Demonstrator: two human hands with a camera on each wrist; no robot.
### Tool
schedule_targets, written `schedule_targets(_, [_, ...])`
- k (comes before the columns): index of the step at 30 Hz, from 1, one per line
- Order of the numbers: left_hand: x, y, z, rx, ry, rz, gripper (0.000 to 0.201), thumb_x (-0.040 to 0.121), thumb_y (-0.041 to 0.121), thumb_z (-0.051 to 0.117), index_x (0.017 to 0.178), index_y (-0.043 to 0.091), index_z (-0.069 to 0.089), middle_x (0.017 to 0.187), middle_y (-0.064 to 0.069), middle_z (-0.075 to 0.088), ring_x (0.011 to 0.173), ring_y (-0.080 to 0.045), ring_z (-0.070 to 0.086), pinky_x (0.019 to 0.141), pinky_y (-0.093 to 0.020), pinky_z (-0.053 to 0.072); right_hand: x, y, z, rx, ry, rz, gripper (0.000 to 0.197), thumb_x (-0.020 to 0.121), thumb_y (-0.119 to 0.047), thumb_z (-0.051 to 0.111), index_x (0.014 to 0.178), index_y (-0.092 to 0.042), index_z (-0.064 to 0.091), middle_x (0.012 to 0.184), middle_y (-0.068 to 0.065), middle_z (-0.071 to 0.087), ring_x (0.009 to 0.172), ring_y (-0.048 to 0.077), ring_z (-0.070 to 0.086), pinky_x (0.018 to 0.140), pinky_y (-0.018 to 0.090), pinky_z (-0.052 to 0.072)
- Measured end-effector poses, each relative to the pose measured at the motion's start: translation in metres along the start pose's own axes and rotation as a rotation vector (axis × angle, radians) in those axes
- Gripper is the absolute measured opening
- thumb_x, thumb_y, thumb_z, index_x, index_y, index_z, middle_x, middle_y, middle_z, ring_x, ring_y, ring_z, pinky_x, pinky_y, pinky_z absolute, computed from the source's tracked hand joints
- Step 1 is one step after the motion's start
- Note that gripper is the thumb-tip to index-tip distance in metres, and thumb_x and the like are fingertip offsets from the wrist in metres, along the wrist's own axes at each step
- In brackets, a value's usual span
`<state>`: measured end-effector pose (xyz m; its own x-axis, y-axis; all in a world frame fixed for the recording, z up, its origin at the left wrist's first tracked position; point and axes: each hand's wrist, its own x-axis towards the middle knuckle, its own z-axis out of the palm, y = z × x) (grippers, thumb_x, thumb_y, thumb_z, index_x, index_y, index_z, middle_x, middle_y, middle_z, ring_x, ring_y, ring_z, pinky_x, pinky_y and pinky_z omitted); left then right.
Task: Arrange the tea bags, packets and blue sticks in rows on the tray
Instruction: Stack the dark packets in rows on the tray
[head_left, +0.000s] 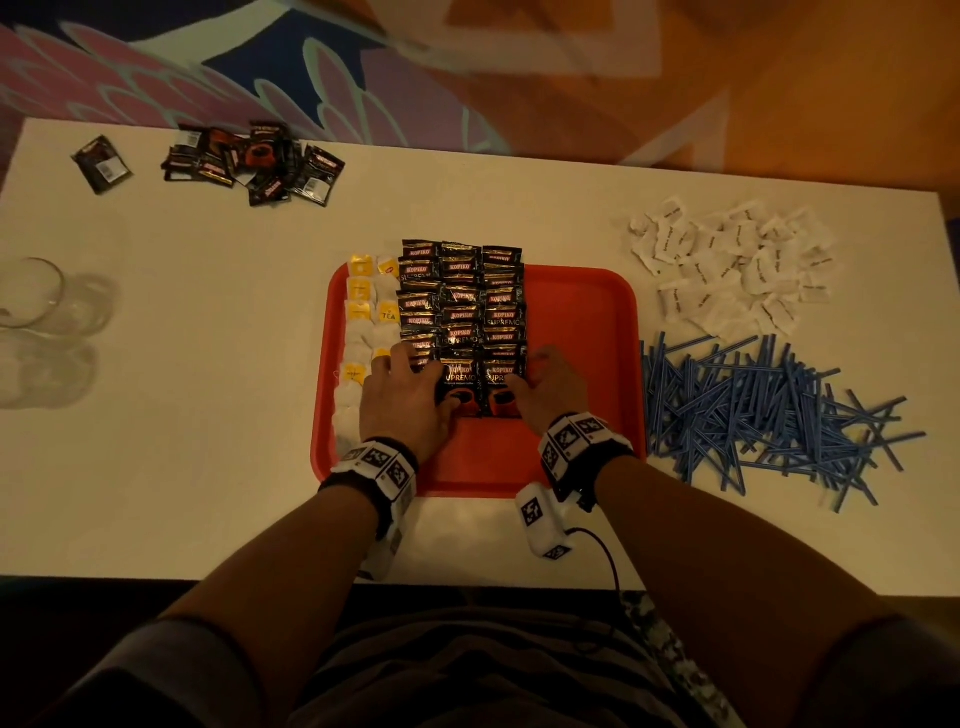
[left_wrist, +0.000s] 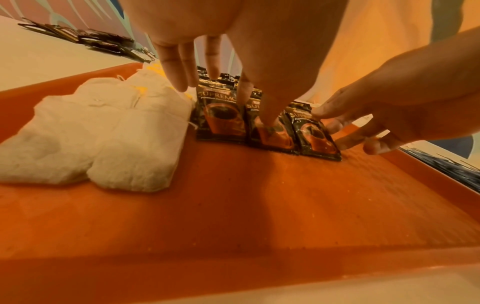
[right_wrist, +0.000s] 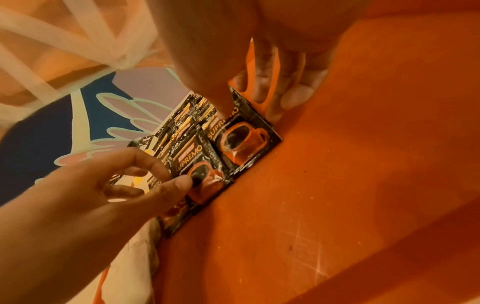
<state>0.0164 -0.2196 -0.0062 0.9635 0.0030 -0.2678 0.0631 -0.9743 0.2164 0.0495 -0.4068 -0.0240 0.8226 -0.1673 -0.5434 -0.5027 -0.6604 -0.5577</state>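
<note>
A red tray (head_left: 582, 312) sits mid-table. Tea bags (head_left: 366, 322) fill two columns along its left side. Beside them, black coffee packets (head_left: 462, 312) overlap in three columns. My left hand (head_left: 415, 374) lies spread over the nearest packets (left_wrist: 221, 115), its thumb pressing the middle one. My right hand (head_left: 545, 384) rests against the right edge of the right-hand column (right_wrist: 244, 142), thumb on top and fingers (right_wrist: 285, 98) on the tray floor beside it. Blue sticks (head_left: 769, 415) lie in a loose heap right of the tray. White packets (head_left: 727, 270) are piled behind them.
More black packets (head_left: 254, 161) lie scattered at the far left of the table, with a single one (head_left: 101, 163) apart from them. Clear glasses (head_left: 41, 312) stand at the left edge. The tray's right half (right_wrist: 363, 164) is bare.
</note>
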Motion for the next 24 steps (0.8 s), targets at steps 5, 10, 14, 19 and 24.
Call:
schedule_targets(5, [0.005,-0.01,-0.01,-0.068,0.059,-0.039,0.046,0.09,0.052,0.059,0.118,0.016,0.06,0.132,-0.014,0.047,0.116,-0.033,0.046,0.092,-0.046,0.046,-0.002,-0.007,-0.008,0.022,0.02,0.039,0.049,0.088,-0.04,0.067,0.127,-0.022,0.044,0.117,0.004,0.059,0.091,0.02,0.062,0.066,0.031,0.053])
schedule_targets(10, [0.03,-0.039,-0.034,-0.144,0.086,-0.073,0.044,0.096,0.043,0.05,0.13,0.016,0.056,0.143,-0.015,0.041,0.124,-0.036,0.041,0.098,-0.048,0.043,-0.001,-0.028,-0.01,0.0,0.037,-0.029,0.038,0.089,-0.039,0.065,0.118,-0.023,0.046,0.114,0.002,0.06,0.096,0.019,0.06,0.075,0.036,0.056])
schedule_targets(14, [0.081,-0.083,-0.065,-0.17,0.004,-0.139,0.053,0.098,0.041,0.049,0.146,0.02,0.041,0.158,-0.013,0.02,0.141,-0.037,0.024,0.11,-0.049,0.036,-0.009,-0.055,-0.006,0.014,0.036,-0.114,0.036,0.09,-0.033,0.065,0.121,-0.023,0.048,0.109,-0.003,0.059,0.093,0.015,0.059,0.074,0.034,0.056])
schedule_targets(19, [0.158,-0.14,-0.106,-0.082,-0.096,-0.182,0.066,0.095,0.044,0.055,0.154,0.029,0.029,0.164,-0.011,0.002,0.149,-0.037,0.007,0.118,-0.05,0.026,-0.022,-0.085,0.008,-0.056,0.029,-0.231,0.028,0.09,-0.032,0.065,0.116,-0.028,0.054,0.103,-0.006,0.055,0.088,0.009,0.055,0.063,0.019,0.042])
schedule_targets(24, [0.22,-0.16,-0.118,0.054,-0.179,-0.085,0.071,0.096,0.048,0.055,0.157,0.033,0.021,0.166,-0.009,-0.007,0.15,-0.043,-0.005,0.121,-0.055,0.016,-0.033,-0.105,0.026,-0.037,-0.012,-0.252,0.023,0.09,-0.03,0.066,0.109,-0.032,0.053,0.099,-0.01,0.053,0.08,-0.001,0.052,0.058,0.009,0.037])
